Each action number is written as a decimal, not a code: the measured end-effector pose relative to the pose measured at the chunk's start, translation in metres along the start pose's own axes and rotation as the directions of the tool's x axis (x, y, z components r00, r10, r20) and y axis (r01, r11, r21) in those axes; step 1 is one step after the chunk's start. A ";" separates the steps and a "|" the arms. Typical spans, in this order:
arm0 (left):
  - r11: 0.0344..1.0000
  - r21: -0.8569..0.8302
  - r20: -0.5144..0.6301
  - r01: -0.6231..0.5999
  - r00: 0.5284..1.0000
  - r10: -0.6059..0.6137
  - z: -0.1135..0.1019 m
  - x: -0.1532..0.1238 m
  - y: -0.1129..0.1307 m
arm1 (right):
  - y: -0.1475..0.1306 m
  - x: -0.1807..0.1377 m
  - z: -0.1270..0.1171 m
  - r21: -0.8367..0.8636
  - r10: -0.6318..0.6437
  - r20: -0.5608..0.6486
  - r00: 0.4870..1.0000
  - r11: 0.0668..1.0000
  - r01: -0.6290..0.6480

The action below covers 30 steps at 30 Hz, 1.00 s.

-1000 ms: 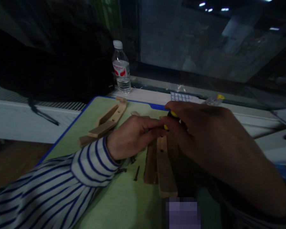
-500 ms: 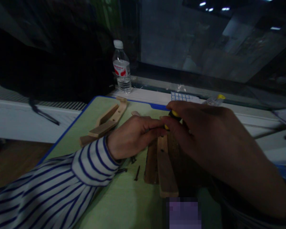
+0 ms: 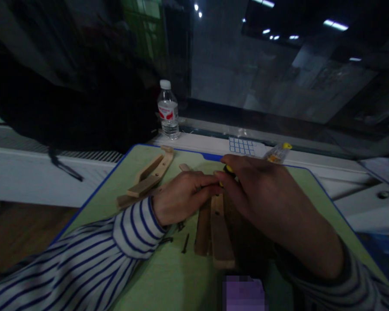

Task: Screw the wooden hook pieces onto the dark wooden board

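My right hand (image 3: 262, 194) is closed around a tool with a yellow and black handle (image 3: 228, 170), most likely a screwdriver, held upright over wooden slats (image 3: 215, 233) lying side by side on the green mat (image 3: 168, 276). My left hand (image 3: 181, 194) has its fingers curled, and its fingertips meet the right hand at the tool just above the slats. What the left fingers pinch is hidden. A few dark screws (image 3: 184, 244) lie on the mat below my left wrist.
Curved wooden pieces (image 3: 151, 175) lie at the mat's far left. A water bottle (image 3: 168, 110) stands on the white ledge behind, next to a gridded sheet (image 3: 243, 146) and a clear plastic tube with a yellow cap (image 3: 277, 152). A dark window rises beyond.
The view has tilted up and pulled back, so more of the mat's right side shows. Both hands stay together at the tool over the slats.
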<state>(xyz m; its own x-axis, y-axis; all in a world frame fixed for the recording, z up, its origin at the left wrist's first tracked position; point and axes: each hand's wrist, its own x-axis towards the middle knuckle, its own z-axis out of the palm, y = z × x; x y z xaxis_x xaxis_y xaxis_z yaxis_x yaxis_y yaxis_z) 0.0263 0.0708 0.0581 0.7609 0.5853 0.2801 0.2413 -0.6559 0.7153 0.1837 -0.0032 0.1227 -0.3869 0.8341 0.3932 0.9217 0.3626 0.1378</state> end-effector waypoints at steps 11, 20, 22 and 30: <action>0.998 0.033 -0.219 0.051 0.975 -0.042 -0.002 -0.014 0.027 | 0.008 -0.015 -0.033 0.183 0.062 -0.221 0.973 0.983 -0.021; 0.975 0.127 -0.321 -0.180 0.923 0.212 0.025 -0.063 0.024 | 0.016 -0.018 -0.031 0.341 0.102 -0.088 0.991 0.938 -0.066; 0.947 0.181 -0.336 -0.267 0.888 0.314 0.029 -0.067 0.028 | 0.015 -0.017 -0.029 0.352 0.107 -0.068 0.992 0.933 -0.077; 0.902 0.280 -0.260 -0.329 0.879 0.401 0.030 -0.066 0.029 | 0.011 -0.013 -0.025 0.340 0.119 0.064 0.991 0.931 -0.133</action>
<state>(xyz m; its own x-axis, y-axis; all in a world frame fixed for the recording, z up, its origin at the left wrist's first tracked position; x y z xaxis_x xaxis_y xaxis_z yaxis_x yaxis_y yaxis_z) 0.0010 -0.0013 0.0414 0.6087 0.3752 0.6991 0.1361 -0.9174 0.3739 0.1990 -0.0204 0.1423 -0.2756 0.8960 0.3482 0.9003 0.3675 -0.2332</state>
